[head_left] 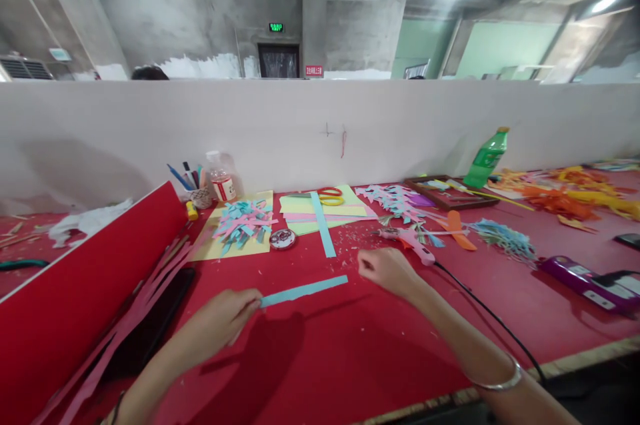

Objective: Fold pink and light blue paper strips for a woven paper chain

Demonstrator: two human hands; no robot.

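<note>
A narrow light blue paper strip (305, 290) is pinched at its left end by my left hand (233, 311), its other end reaching rightward above the red table. My right hand (387, 269) is curled into a loose fist just beyond the strip's free end, apart from it, with nothing visible in the fingers. Another blue paper strip (323, 225) lies across stacked coloured paper sheets (295, 208). Scissors with red and yellow handles (331, 198) rest on those sheets. Behind my right hand lies a pink hot glue gun (413, 238).
Cut paper pieces (245, 225) cover a yellow sheet, beside a round tin (283, 239). Pink strips (130, 318) lie along a red divider (90, 278) at left. A green bottle (487, 158), a fringed blue bundle (505, 238) and a purple power strip (585, 283) are at right.
</note>
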